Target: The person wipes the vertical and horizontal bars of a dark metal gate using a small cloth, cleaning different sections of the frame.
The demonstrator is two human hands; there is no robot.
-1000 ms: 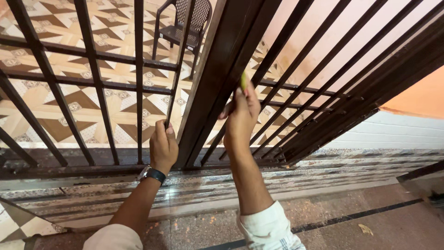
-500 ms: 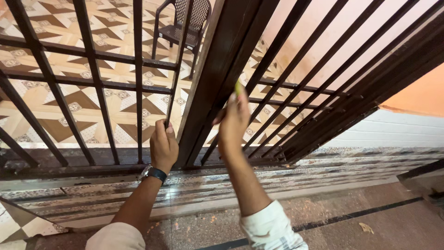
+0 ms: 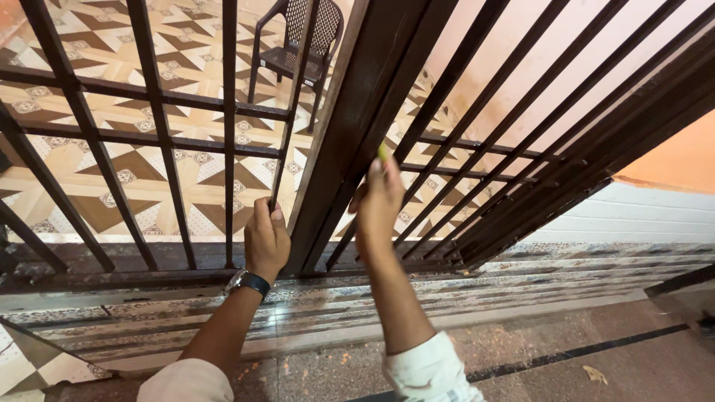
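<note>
**Both hands at the dark metal gate**

A patterned tile floor (image 3: 112,171) lies beyond the bars, with a dark plastic chair (image 3: 298,45) standing on it well past your hands; nearer you, the ground is speckled stone with a striped tile step below the gate.

Your right hand (image 3: 378,205) is raised against the thick upright gate post (image 3: 357,126), fingers curled shut around a small yellow-green thing (image 3: 382,153). Only its tip shows above your fingertips, so what it is cannot be told; it sits right at the post's edge, touching or all but touching the metal. That pinched, closed hold looks suited to pressing a small tool or pad flat against a narrow surface.

To the left of that hand, just across the post, your left hand (image 3: 266,240) is wrapped closed around a thin vertical bar (image 3: 287,141) of the gate panel, low down near the bottom rail. The wristwatch (image 3: 249,282) sits just below it. Gripping there most likely steadies the gate, and you, while the other hand is at the post.

To the right of your right hand, more slanted bars (image 3: 536,141) run back towards a pale pink wall (image 3: 521,67), and beyond them a white brick wall (image 3: 640,216) meets an orange surface.
</note>
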